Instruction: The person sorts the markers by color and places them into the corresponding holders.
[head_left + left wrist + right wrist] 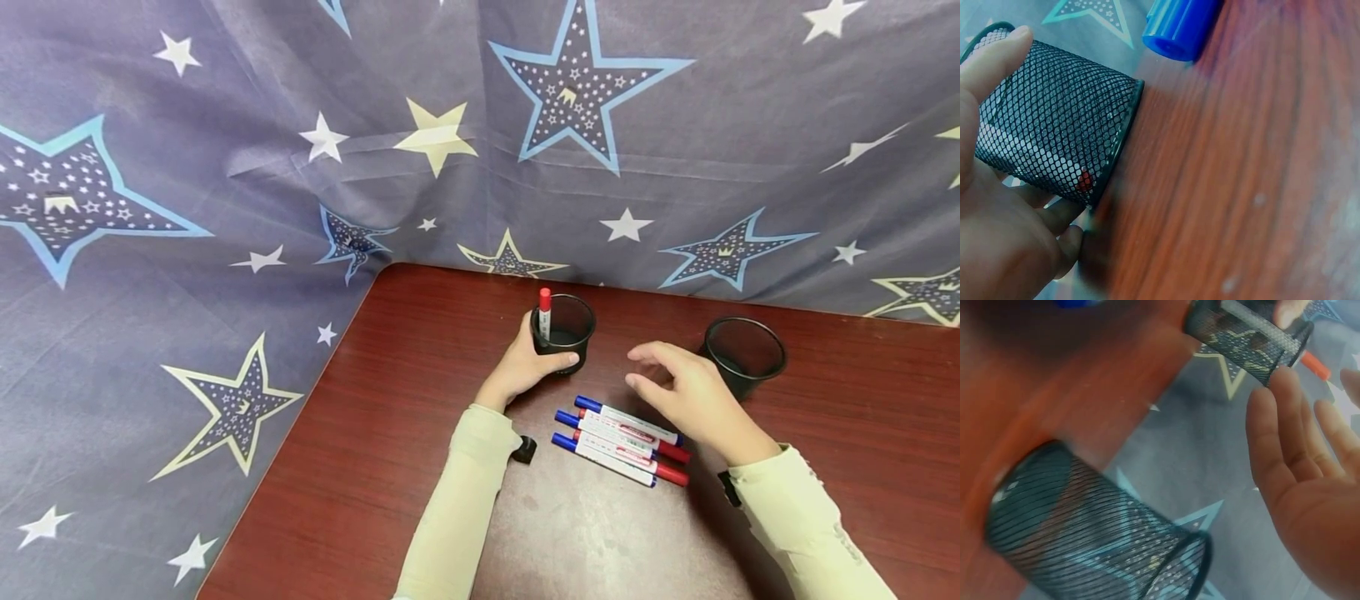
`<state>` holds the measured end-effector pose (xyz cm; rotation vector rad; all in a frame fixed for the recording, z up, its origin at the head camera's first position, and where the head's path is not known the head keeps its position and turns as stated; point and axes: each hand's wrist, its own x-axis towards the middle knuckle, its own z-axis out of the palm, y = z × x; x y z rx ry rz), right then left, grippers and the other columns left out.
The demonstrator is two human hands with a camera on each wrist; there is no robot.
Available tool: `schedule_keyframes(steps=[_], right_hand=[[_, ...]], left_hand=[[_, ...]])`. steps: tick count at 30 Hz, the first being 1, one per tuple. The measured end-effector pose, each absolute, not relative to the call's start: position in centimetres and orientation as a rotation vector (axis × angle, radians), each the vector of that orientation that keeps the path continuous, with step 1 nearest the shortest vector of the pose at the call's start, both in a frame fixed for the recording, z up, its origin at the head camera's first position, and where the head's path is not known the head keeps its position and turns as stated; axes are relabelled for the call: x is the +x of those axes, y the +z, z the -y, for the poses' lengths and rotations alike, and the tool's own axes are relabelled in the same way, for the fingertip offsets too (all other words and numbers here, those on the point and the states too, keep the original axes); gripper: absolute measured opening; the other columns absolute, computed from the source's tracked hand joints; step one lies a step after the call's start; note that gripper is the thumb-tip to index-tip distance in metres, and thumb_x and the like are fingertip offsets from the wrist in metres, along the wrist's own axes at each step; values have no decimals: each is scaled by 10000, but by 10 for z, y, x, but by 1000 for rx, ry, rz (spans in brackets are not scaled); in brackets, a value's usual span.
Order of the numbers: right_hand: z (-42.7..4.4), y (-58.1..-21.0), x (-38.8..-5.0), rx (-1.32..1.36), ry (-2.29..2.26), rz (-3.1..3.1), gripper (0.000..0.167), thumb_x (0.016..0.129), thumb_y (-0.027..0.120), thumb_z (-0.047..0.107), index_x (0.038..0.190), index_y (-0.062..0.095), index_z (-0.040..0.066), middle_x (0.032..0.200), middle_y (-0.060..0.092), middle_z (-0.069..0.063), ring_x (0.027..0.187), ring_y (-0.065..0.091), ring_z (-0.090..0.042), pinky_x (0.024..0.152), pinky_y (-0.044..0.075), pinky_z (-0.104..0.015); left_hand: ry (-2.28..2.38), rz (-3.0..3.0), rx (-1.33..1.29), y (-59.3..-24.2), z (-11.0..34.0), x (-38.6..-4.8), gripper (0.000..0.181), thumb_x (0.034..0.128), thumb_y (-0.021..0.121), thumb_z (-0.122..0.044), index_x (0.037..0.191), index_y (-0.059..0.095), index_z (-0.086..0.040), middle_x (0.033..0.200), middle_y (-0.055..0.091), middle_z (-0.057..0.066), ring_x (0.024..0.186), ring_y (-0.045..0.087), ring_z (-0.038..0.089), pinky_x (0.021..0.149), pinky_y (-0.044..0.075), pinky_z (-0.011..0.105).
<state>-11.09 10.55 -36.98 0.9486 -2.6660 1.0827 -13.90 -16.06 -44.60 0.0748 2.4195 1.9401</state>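
Note:
My left hand [525, 360] grips a black mesh cup [564, 350] near the back of the table, thumb on the near side. One marker with a red cap [545, 310] stands upright inside it. In the left wrist view the fingers and thumb wrap the mesh cup [1060, 119]. My right hand [693, 400] hovers with parted, bent fingers between that cup and a second mesh cup [745, 354], holding nothing. The right wrist view has this hand [1310, 469] above the second cup [1085, 519]. Several markers [618, 442] lie side by side, with blue and red ends.
The reddish-brown table [360, 467] meets a star-patterned cloth [420, 67] at its back and left edges. A blue cap [1179, 28] shows at the top of the left wrist view.

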Motion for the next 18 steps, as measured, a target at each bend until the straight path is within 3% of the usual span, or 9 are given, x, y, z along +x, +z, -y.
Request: schedule_keyframes(steps=[9, 18], right_hand=[[-129, -387, -90, 960, 1017, 2691, 279, 840, 830, 99, 1087, 703, 125, 931, 675, 41, 768, 602, -76, 658, 532, -317], [-150, -402, -77, 974, 902, 2810, 281, 822, 847, 179, 1058, 706, 121, 922, 608, 65, 753, 572, -95, 639, 486, -308]], left_hand=[[1927, -2434, 66, -446, 160, -138, 882, 800, 874, -223, 1498, 337, -159, 1365, 561, 104, 1244, 526, 223, 1077, 367, 417], [1929, -2430, 76, -445, 160, -139, 893, 806, 872, -215, 1506, 322, -146, 1383, 547, 133, 1244, 528, 231, 1069, 383, 423]])
